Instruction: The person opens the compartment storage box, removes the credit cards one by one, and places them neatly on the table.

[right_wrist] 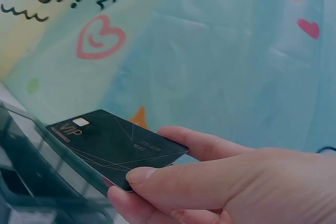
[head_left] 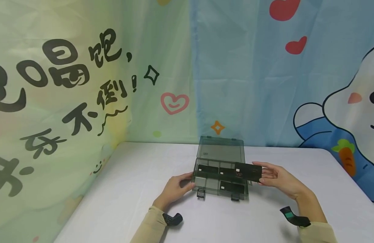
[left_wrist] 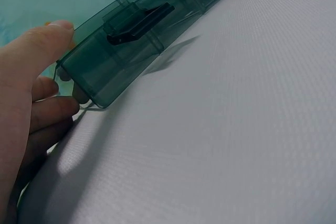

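A translucent dark green compartment box lies on the table, its lid raised at the back. Several black cards, one at the front right, lie in its compartments. The left hand grips the box's left side; in the left wrist view the thumb of that hand is at the top edge, the fingers at the end wall. Between thumb and fingers, the right hand pinches a black VIP card, also in the right wrist view, over the box's right side.
A white-covered table carries the box. Two latches, the left one among them, hang at the box's front. Behind the table hangs a printed curtain with hearts, lettering and a cartoon figure. Both wrists wear dark straps.
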Demonstrator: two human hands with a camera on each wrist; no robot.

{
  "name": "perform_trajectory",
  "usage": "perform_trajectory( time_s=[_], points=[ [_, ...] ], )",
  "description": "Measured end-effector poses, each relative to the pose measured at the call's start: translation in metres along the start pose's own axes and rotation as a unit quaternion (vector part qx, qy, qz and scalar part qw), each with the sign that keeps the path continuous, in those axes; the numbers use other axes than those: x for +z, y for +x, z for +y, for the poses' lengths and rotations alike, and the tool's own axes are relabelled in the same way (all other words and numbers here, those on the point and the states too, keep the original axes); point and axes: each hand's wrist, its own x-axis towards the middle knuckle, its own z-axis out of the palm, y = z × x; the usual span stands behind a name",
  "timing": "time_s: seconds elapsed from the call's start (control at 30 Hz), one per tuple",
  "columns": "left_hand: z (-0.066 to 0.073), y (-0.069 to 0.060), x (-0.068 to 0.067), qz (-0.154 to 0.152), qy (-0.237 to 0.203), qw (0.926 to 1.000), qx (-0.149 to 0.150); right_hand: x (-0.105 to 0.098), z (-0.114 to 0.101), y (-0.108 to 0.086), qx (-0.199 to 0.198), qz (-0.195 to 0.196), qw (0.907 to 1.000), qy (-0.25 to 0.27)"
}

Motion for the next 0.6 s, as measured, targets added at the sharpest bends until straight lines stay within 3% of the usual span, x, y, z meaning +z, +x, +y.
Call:
perform_trajectory(
  time_s=[0.33,0.6],
  points=[
    [0.003,0.001,0.004,-0.006,-0.013,0.9998,0.011,-0.029,0.018,-0.027,0.028,0.033,0.9987,0.029],
    [0.001,0.000,0.002,0.002,-0.010,0.9999,0.012,-0.038,0.024,-0.040,0.035,0.059,0.9967,0.043]
  ],
)
